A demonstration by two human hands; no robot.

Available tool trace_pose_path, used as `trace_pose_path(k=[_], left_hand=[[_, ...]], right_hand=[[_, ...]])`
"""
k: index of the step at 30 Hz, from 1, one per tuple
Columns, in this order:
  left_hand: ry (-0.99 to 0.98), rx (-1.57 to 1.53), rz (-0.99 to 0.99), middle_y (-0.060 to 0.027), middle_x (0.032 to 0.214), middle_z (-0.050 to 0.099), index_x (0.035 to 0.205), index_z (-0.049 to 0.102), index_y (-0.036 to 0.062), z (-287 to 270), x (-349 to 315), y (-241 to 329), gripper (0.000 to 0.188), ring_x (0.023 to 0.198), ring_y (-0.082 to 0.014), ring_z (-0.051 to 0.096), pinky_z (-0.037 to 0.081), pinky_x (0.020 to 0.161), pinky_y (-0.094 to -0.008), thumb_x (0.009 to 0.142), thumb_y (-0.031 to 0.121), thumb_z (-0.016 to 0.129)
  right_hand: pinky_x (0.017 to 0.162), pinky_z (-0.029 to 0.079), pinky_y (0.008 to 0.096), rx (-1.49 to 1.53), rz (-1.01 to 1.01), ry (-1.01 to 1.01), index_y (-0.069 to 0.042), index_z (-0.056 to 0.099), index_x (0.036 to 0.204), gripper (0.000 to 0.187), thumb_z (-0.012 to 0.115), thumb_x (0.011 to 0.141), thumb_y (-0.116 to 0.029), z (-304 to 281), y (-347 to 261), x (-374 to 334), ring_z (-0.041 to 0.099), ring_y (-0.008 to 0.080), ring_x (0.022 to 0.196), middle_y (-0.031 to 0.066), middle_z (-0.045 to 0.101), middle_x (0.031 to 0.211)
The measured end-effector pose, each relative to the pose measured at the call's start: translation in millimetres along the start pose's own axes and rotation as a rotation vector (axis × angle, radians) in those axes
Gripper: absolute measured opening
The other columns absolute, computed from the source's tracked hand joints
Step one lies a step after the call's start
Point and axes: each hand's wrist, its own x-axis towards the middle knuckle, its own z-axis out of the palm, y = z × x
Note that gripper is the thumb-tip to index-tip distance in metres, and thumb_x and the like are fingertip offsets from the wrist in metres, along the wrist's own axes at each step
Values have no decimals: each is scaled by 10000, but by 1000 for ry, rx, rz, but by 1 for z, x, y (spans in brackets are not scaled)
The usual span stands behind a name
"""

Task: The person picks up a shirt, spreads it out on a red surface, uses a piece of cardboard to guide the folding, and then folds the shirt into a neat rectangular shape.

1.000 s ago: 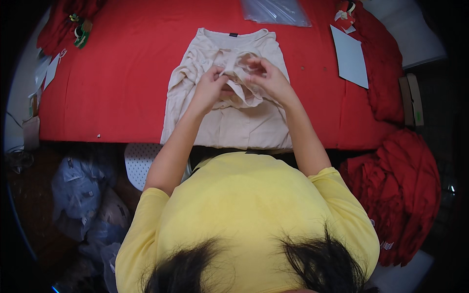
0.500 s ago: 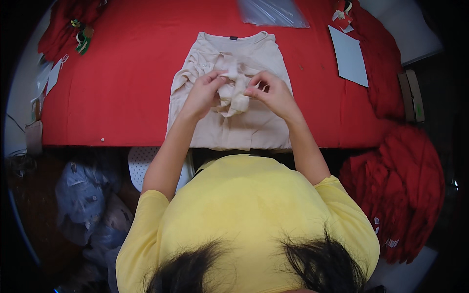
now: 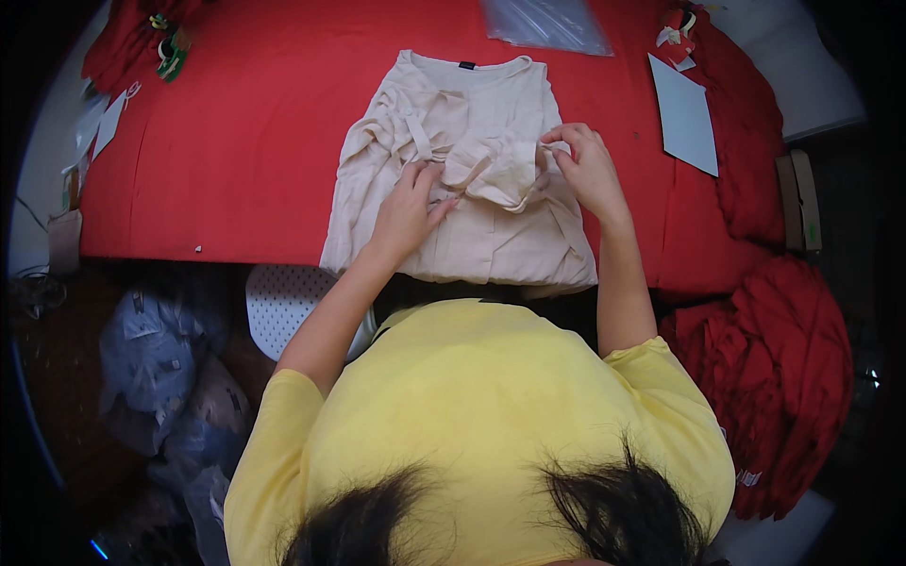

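Observation:
A beige blouse (image 3: pixel 472 241) lies on the red-covered table in front of me, its neckline with a small dark label at the far end. A bunched, loose part of it, perhaps a sleeve end (image 3: pixel 500 170), rests crumpled on its middle. My right hand (image 3: pixel 593 174) pinches the right edge of this bunch between thumb and fingertips. Beside its left end, my left hand (image 3: pixel 411 209) touches the cloth with thumb and fingers apart. Left of the bunch, a narrow strip of the same cloth (image 3: pixel 418 137) lies over the creased left side.
Clear plastic bags (image 3: pixel 547 24) lie at the far edge of the red table cover (image 3: pixel 236 151). A white card (image 3: pixel 683 113) is at the right, beside red cloth. Red garments (image 3: pixel 774 377) hang low at the right; bagged items (image 3: pixel 156 354) and a white perforated seat (image 3: pixel 283 307) are below left.
The bunched part has been spread toward the right. My right hand has moved right with its edge, and my left hand has shifted slightly right and nearer me.

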Motion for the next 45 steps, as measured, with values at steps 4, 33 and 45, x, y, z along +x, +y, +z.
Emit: trace_pose_path(k=[4, 33, 45], left_hand=[[-98, 73, -82, -136, 1069, 584, 1170, 559, 49, 3, 7, 6, 457, 956, -338, 611, 500, 806, -393, 782, 228, 723], [-63, -155, -59, -39, 765, 594, 967, 603, -9, -194, 149, -3, 179, 737, -108, 553, 462, 708, -274, 830, 105, 628], [-235, -409, 31, 8, 792, 579, 965, 626, -12, -184, 160, 15, 196, 769, -84, 523, 457, 747, -260, 846, 142, 649]], right_hand=[[977, 405, 389, 191, -185, 25, -70, 698, 902, 260, 514, 732, -1, 24, -43, 10, 502, 323, 1098, 123, 589, 1128], [737, 523, 305, 391, -302, -791, -29, 668, 1131, 313, 597, 913, -241, -74, -144, 167, 597, 187, 948, 87, 596, 1121], [845, 463, 292, 502, -429, -483, -56, 621, 1177, 397, 686, 827, -231, -16, -136, 168, 577, 158, 915, 100, 597, 1165]])
